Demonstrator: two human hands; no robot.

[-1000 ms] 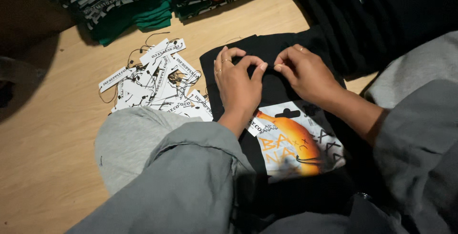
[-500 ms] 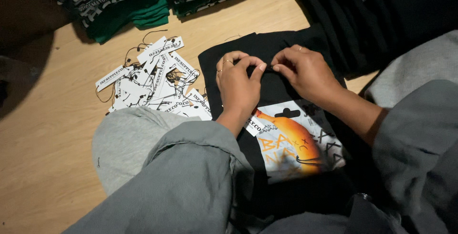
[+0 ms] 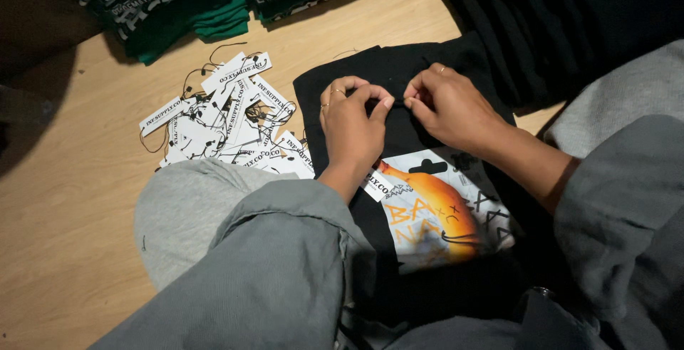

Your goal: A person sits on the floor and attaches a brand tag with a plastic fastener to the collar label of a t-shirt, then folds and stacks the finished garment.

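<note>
Evidently midway: left hand [image 3: 353, 125] and right hand [image 3: 449, 107] pinched on black shirt [image 3: 399, 79] collar, tag string unfinished; loose tags [image 3: 228, 118] piled beside.

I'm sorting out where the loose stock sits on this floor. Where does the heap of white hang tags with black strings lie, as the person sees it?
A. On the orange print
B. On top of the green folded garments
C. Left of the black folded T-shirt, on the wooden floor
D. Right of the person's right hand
C: the heap of white hang tags lies on the wooden floor, left of the black folded T-shirt that both hands pinch.
</note>
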